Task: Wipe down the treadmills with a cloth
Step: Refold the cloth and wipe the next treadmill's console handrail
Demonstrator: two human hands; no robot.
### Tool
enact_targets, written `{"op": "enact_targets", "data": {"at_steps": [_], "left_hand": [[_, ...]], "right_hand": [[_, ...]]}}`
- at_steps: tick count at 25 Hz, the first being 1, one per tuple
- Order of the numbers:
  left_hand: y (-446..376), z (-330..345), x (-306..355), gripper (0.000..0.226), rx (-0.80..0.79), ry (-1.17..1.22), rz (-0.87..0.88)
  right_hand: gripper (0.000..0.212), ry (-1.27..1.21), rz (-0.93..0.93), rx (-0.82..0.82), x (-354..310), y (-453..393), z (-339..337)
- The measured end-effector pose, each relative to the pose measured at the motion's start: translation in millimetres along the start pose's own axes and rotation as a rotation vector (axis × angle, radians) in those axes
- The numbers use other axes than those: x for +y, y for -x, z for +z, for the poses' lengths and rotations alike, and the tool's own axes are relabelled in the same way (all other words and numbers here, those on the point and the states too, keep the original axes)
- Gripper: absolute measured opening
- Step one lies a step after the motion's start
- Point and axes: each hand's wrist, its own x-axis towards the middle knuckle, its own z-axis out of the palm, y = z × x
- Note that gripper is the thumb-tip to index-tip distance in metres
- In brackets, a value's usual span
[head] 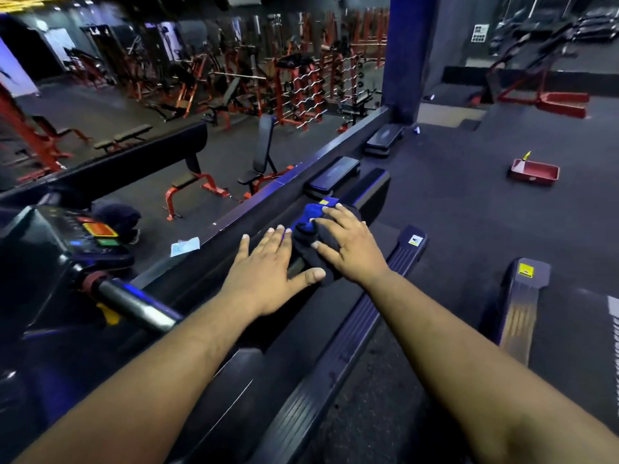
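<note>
While both arms are reaching forward and down over the treadmill (pixel 234 380), the hands are sitting side by side on its dark deck area. Treadmill is lying diagonally across the view: matte black, long ribbed side rail (pixel 341 356) with fine parallel grooves, rounded rear cover carrying a small yellow sticker. Console (pixel 83 236) is sitting at left, glossy black with red, yellow and green buttons; a handlebar (pixel 134 304) below it is showing a smooth metallic cylinder with a dark red collar. A second treadmill (pixel 529 296) is lying to the right, same ribbed rail, grey end cap, yellow sticker.

Left hand (pixel 268 272) is lying flat, palm down, fingers straight and slightly spread, thumb sticking out toward the cloth (pixel 315 229), its tip touching or just beside the cloth's near edge. Right hand (pixel 351 246) is pressing down on top of the cloth, fingers spread apart and only slightly bent, not closing round it.

Cloth is sitting bunched on the treadmill surface under the right hand: soft, crumpled, dark fabric with a bright blue section poking out at the fingertips.

A red rectangular tray (pixel 535 172) is resting well apart on the speckled rubber floor.
</note>
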Motion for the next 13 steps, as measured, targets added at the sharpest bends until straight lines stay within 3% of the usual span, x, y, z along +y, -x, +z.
{"op": "enact_targets", "data": {"at_steps": [7,13], "left_hand": [[-113,-7,60,0.115,-0.05,-0.129,0.065],[-199,-23,77,0.128,-0.089,0.126,0.152]], "right_hand": [[0.056,0.036,0.2,-0.007,86,-56,-28],[0.052,0.013,0.398,0.032,121,-87,-48]]}}
